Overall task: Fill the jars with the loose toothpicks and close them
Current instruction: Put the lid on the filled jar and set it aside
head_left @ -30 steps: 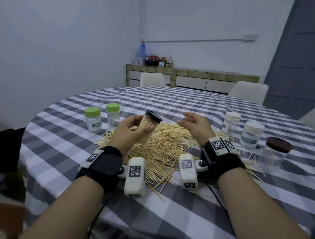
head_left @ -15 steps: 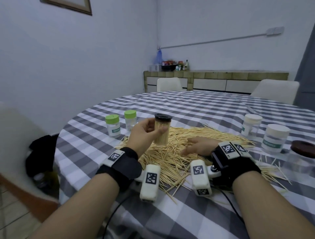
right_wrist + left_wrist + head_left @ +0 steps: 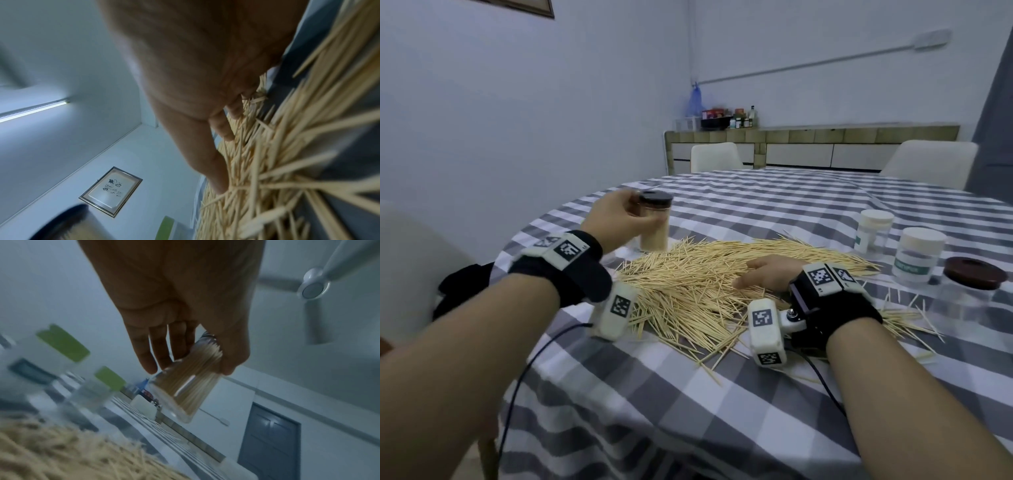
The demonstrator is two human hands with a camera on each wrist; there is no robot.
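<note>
A clear jar [image 3: 655, 226] packed with toothpicks and closed with a dark lid stands upright in my left hand [image 3: 631, 212], which grips it near the top, at the far left edge of the toothpick pile [image 3: 698, 284]. I cannot tell whether its base touches the cloth. In the left wrist view the fingers [image 3: 158, 353] and thumb curl round the jar [image 3: 185, 386]. My right hand [image 3: 763, 275] lies on the pile with straight fingers [image 3: 222, 129] pressing the toothpicks [image 3: 277, 162].
Two white-lidded jars [image 3: 875, 231] [image 3: 919, 255] and a brown-lidded jar [image 3: 974, 286] stand at the right. Two green-lidded jars [image 3: 61, 344] [image 3: 109, 378] stand just left of the held jar. The round checked table [image 3: 756, 205] has chairs [image 3: 715, 157] behind it.
My left hand carried the closed jar from above the pile to the far left and lower. My right hand came down from mid-air onto the toothpick pile.
</note>
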